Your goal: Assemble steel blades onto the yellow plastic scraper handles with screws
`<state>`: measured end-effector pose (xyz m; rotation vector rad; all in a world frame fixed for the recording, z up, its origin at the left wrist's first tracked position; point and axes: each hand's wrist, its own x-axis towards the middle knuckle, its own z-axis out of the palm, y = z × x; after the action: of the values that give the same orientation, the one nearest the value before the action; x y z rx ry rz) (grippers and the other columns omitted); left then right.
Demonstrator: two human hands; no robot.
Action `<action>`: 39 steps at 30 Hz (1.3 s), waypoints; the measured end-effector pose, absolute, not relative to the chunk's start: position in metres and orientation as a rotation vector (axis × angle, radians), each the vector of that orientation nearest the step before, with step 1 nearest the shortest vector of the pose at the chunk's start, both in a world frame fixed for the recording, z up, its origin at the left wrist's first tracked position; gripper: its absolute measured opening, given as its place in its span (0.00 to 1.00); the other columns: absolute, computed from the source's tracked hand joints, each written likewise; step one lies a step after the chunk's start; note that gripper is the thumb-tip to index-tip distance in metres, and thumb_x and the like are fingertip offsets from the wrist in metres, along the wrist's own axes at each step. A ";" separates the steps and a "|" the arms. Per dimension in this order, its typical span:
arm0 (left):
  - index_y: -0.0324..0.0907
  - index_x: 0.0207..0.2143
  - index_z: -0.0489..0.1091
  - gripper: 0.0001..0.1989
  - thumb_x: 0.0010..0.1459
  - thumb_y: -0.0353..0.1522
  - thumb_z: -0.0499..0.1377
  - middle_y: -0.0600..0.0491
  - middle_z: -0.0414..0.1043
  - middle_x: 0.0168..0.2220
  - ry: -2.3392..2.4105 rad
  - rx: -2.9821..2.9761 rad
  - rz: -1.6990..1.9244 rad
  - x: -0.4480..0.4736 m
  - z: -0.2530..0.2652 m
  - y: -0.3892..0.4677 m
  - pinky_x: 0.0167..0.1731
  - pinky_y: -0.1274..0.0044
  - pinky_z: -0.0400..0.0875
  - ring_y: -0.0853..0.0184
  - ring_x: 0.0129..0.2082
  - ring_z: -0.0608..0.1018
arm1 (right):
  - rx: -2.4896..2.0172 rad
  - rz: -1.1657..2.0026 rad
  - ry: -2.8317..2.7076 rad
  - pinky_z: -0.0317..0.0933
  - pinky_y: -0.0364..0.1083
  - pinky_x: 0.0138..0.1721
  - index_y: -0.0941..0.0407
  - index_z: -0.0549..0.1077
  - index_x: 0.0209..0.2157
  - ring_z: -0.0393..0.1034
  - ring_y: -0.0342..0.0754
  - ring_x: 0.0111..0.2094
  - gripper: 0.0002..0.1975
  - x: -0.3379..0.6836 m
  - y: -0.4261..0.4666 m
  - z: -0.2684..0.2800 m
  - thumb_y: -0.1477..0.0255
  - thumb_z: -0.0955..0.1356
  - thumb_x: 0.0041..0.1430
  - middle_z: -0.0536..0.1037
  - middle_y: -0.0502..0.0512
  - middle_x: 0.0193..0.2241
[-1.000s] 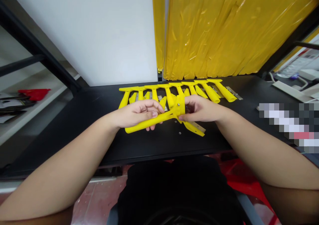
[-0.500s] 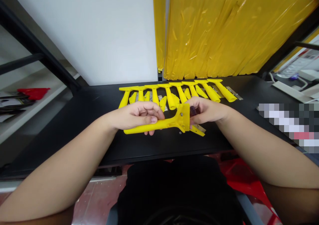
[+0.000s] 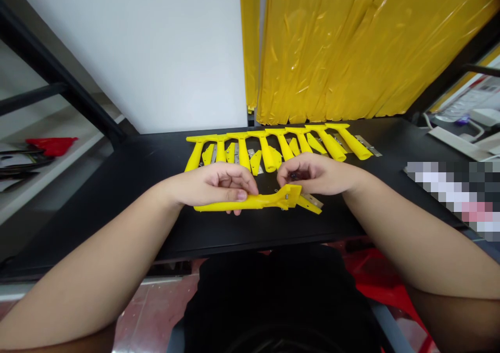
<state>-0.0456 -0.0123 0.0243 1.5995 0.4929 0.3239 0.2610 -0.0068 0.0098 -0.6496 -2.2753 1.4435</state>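
Observation:
My left hand (image 3: 219, 184) is closed around a yellow plastic scraper handle (image 3: 250, 202), held level above the table's front part. The handle's wide head (image 3: 291, 194) points right, and a small metal piece shows in it. Just above and right of that head, my right hand (image 3: 312, 173) has its fingers curled together around something small and dark, mostly hidden by the fingers. Beneath the right hand lie a loose yellow plate (image 3: 310, 205) and a metal blade (image 3: 313, 200), partly covered by the handle's head.
Along the back of the black table (image 3: 234, 236), several yellow scraper handles (image 3: 267, 155) lie in a row, with yellow plates (image 3: 255, 162) and metal blades (image 3: 368, 146) between them. Behind stand a white panel (image 3: 156, 56) and yellow plastic sheeting (image 3: 332, 51).
The handle's head has turned and dropped in my left hand, so its flat face shows less. My right hand has moved slightly left and come off the head.

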 end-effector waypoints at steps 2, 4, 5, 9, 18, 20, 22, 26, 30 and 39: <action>0.39 0.44 0.79 0.11 0.65 0.36 0.71 0.51 0.80 0.33 0.498 1.617 0.316 -0.048 0.026 -0.011 0.30 0.79 0.82 0.68 0.29 0.85 | -0.751 1.241 -2.347 0.63 0.42 0.31 0.58 0.79 0.39 0.69 0.42 0.29 0.07 0.262 -0.005 0.010 0.69 0.74 0.64 0.79 0.51 0.31; 0.39 0.45 0.79 0.11 0.65 0.36 0.71 0.50 0.81 0.33 0.498 1.646 0.299 -0.051 0.028 -0.010 0.31 0.79 0.82 0.68 0.29 0.85 | -0.838 1.101 -2.428 0.61 0.42 0.29 0.58 0.80 0.39 0.67 0.42 0.28 0.05 0.262 -0.004 0.009 0.71 0.73 0.63 0.77 0.50 0.29; 0.39 0.45 0.79 0.11 0.65 0.36 0.71 0.50 0.81 0.34 0.498 1.662 0.290 -0.053 0.028 -0.009 0.32 0.79 0.82 0.68 0.29 0.85 | -0.866 1.055 -2.470 0.60 0.42 0.29 0.58 0.80 0.38 0.66 0.42 0.27 0.05 0.261 -0.004 0.009 0.72 0.73 0.62 0.76 0.49 0.29; 0.39 0.45 0.79 0.11 0.65 0.35 0.71 0.49 0.82 0.35 0.508 1.698 0.297 -0.059 0.031 -0.007 0.33 0.80 0.82 0.68 0.30 0.85 | -0.884 0.851 -2.653 0.57 0.43 0.29 0.57 0.80 0.35 0.65 0.41 0.27 0.04 0.252 -0.006 0.006 0.78 0.72 0.57 0.75 0.48 0.27; 0.39 0.46 0.76 0.11 0.66 0.36 0.69 0.51 0.80 0.36 0.623 1.699 0.374 -0.057 0.028 -0.004 0.33 0.80 0.82 0.68 0.31 0.85 | -0.949 0.803 -2.610 0.58 0.44 0.30 0.56 0.78 0.34 0.66 0.42 0.27 0.02 0.255 -0.004 0.002 0.77 0.72 0.58 0.75 0.47 0.27; 0.40 0.47 0.75 0.11 0.68 0.36 0.68 0.53 0.78 0.37 0.641 1.671 0.382 -0.057 0.027 -0.004 0.31 0.79 0.82 0.69 0.30 0.84 | -0.898 0.848 -2.467 0.60 0.44 0.31 0.56 0.78 0.38 0.66 0.42 0.28 0.04 0.261 -0.004 0.004 0.76 0.73 0.60 0.77 0.48 0.30; 0.40 0.47 0.74 0.10 0.69 0.37 0.66 0.53 0.76 0.37 0.645 1.647 0.385 -0.057 0.025 -0.003 0.29 0.79 0.82 0.69 0.30 0.84 | -0.793 0.894 -2.295 0.64 0.45 0.35 0.55 0.77 0.44 0.70 0.44 0.33 0.09 0.264 -0.005 0.007 0.74 0.74 0.61 0.79 0.52 0.36; 0.40 0.49 0.73 0.11 0.71 0.38 0.64 0.52 0.76 0.39 0.638 1.640 0.360 -0.054 0.019 -0.002 0.29 0.79 0.83 0.69 0.31 0.84 | -0.680 0.964 -2.069 0.68 0.47 0.44 0.55 0.76 0.51 0.74 0.49 0.44 0.18 0.259 -0.007 0.008 0.69 0.77 0.61 0.80 0.57 0.46; 0.40 0.51 0.73 0.12 0.72 0.39 0.62 0.50 0.77 0.41 0.632 1.642 0.325 -0.050 0.014 -0.001 0.29 0.78 0.83 0.68 0.31 0.84 | -0.680 1.121 -2.044 0.68 0.48 0.42 0.55 0.79 0.43 0.73 0.48 0.38 0.12 0.249 -0.008 0.004 0.65 0.78 0.63 0.80 0.54 0.38; 0.41 0.52 0.72 0.12 0.74 0.39 0.61 0.53 0.75 0.37 0.641 1.652 0.302 -0.046 0.012 -0.004 0.29 0.78 0.83 0.69 0.31 0.83 | -0.728 1.319 -1.907 0.66 0.45 0.37 0.57 0.78 0.35 0.71 0.44 0.33 0.07 0.242 -0.008 0.005 0.70 0.77 0.60 0.79 0.51 0.32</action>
<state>-0.0460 -0.0041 0.0123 1.6518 0.6411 0.3023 0.2419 -0.0085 0.0048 -0.7281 -1.9068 1.3190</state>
